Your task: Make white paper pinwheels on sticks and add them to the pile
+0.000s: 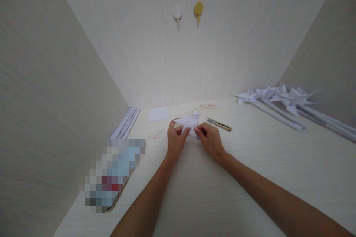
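A white paper pinwheel [190,121] with pointed corners is held up just above the table, between both hands. My left hand [177,137] is closed on its left side, with the thumb on the front. At the lower right edge of the paper, my right hand [209,137] pinches with thumb and fingertips. Whether a small pin or other part sits in that pinch is hidden. Just right of the paper lies a pair of thread snips [218,124], blades pointing left.
Rolled paper sticks [125,123] lie at the left wall, near a square paper sheet [158,114]. A pixelated flat object [116,174] rests at front left. Finished paper pinwheels [293,98] on sticks lie at back right. A white hook [177,12] and a yellow hook [198,8] are on the back wall.
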Demonstrator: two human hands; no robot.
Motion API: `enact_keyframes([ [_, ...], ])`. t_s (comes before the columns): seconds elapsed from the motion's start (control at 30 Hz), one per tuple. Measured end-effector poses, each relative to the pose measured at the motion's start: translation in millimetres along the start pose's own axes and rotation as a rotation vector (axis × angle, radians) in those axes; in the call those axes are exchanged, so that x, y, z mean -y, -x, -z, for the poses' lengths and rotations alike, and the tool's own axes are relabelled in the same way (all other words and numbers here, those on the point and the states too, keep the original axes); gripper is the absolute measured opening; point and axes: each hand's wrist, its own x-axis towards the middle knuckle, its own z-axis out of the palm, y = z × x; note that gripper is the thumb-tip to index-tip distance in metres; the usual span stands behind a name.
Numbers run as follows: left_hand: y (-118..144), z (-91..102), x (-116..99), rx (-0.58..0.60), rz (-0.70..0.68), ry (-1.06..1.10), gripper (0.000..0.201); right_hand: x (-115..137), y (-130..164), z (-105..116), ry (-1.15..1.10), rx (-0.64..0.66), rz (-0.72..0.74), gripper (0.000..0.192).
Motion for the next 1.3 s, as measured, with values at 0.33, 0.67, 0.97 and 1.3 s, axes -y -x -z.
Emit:
enact_keyframes([
  [0.33, 0.7, -0.2, -0.3, 0.009, -0.012, -0.004, 0.037, 1.5, 0.3, -1.1, 0.024, -0.017, -0.013, 0.018],
  [0.67, 0.0, -2.3, -1.2, 0.002, 0.043, 0.054, 0.032, 3.6, 0.1, 0.0, 0.011, -0.031, -0.047, 0.019],
  [0.97, 1.3, -1.9, -2.5, -0.009, 0.037, -0.005, 0.032, 3.1, -0.3, 0.3, -0.017, -0.015, -0.011, 0.018],
  [1.3, -0.3, -2.4, 0.0, 0.016, 0.034, 0.056, 0.040, 5.0, -1.0, 1.4, -0.009, -0.008, -0.075, 0.019],
])
